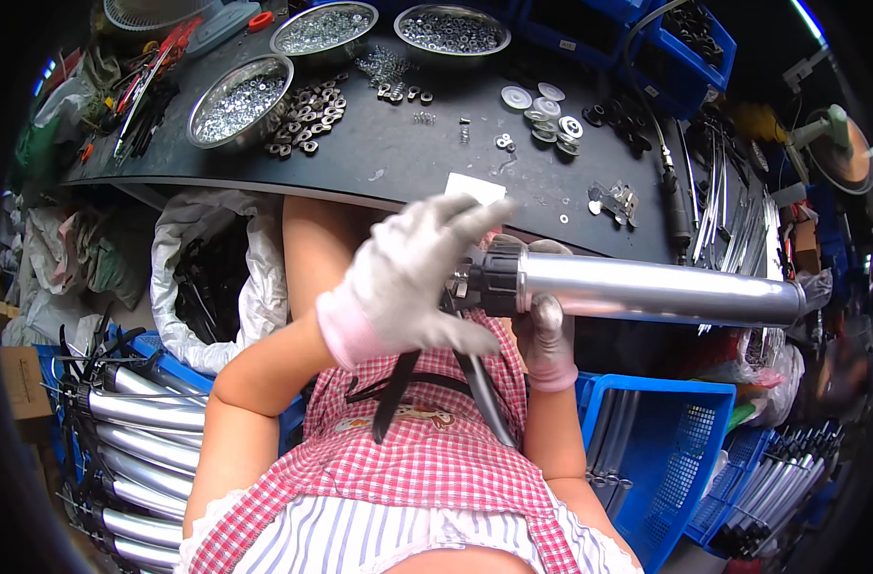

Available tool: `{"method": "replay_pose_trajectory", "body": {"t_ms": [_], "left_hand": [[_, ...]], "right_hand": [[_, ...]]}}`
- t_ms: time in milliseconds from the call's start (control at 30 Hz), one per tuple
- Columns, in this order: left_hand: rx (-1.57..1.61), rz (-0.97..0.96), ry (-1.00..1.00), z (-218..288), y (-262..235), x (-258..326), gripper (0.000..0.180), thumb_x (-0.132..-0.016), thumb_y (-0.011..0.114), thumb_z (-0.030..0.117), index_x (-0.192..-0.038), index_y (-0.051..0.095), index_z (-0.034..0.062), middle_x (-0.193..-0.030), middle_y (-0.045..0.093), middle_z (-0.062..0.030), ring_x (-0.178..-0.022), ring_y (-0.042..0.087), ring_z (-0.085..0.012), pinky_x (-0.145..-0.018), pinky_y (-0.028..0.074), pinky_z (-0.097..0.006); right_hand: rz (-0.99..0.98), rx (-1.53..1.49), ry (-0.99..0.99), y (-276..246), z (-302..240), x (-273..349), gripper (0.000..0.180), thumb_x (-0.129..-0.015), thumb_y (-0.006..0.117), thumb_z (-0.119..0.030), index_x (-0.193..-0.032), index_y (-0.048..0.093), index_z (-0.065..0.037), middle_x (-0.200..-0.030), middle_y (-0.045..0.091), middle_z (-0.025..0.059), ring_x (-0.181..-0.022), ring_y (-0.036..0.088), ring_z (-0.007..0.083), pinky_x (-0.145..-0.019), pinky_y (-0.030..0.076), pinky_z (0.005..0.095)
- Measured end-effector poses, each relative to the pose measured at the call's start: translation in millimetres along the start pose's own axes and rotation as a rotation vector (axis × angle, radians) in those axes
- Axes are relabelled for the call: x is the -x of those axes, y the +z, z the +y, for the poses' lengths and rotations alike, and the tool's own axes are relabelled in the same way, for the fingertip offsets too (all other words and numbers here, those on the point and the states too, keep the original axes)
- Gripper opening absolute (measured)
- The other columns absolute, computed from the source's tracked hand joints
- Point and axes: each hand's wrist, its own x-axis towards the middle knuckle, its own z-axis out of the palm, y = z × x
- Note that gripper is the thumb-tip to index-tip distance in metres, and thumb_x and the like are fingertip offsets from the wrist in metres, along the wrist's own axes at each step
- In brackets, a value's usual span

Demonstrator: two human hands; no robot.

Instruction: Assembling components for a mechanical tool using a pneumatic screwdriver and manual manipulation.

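Head view: your right hand (543,330), gloved, is wrapped shut round the silver metal tube (647,287) just behind its black end cap (498,277), thumb up over the top. The tube sticks out to your right, level, over your lap and the blue crate (690,450), w/ most of its length unsupported. Your left hand (408,277), also gloved, is spread over the cap end, fingers part open and fanned; can't tell if it's actually gripping the cap or just resting on it.

Risks as I judge them:
- You're holding the tube by one end only, so the far end could dip and pull out of your grip, dropping into the crate or onto your legs.
- Black straps (398,387) hang from the cap end across your checked apron (436,450); they could snag btwn glove and cap if you twist.
- Loose glove fabric could slip on smooth metal.
- The workbench (379,172) edge sits just above your hands; a swing could knock the washers (546,115) or nuts (307,115) off.
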Motion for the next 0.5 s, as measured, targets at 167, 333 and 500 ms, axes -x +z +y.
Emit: {"method": "replay_pose_trajectory", "body": {"t_ms": [167, 333, 500], "left_hand": [[-0.033, -0.055, 0.184, -7.7, 24.6, -40.4, 0.078, -0.054, 0.083, 0.030, -0.126, 0.057, 0.0117, -0.107, 0.064, -0.0086, -0.092, 0.064, -0.0267, -0.077, 0.047, -0.039], [-0.181, -0.009, 0.210, -28.6, 11.5, -54.6, 0.069, -0.054, 0.083, 0.025, -0.118, 0.060, 0.0091, -0.106, 0.065, -0.0094, -0.095, 0.063, -0.0266, -0.081, 0.045, -0.038], [-0.328, -0.132, 0.057, -57.8, 12.2, -47.2, 0.065, -0.052, 0.079, 0.017, -0.113, 0.060, 0.0076, -0.105, 0.065, -0.0113, -0.096, 0.063, -0.0287, -0.083, 0.044, -0.038]], "right_hand": [[0.016, 0.119, 0.064, 16.3, -17.8, 5.1, 0.077, -0.088, 0.060, -0.056, -0.136, 0.039, 0.000, -0.126, 0.050, 0.0121, -0.122, 0.047, 0.0229, -0.107, 0.035, 0.0370], [-0.341, 1.288, -0.089, -40.7, -73.0, -0.6, 0.036, -0.085, 0.063, -0.027, -0.114, 0.059, -0.005, -0.102, 0.064, 0.0175, -0.096, 0.063, 0.0326, -0.086, 0.049, 0.0387], [-0.449, 1.686, 0.837, -205.4, -73.3, -18.7, 0.032, -0.090, 0.049, -0.021, -0.111, 0.062, 0.000, -0.101, 0.066, 0.0211, -0.096, 0.064, 0.0340, -0.087, 0.049, 0.0416]]}}
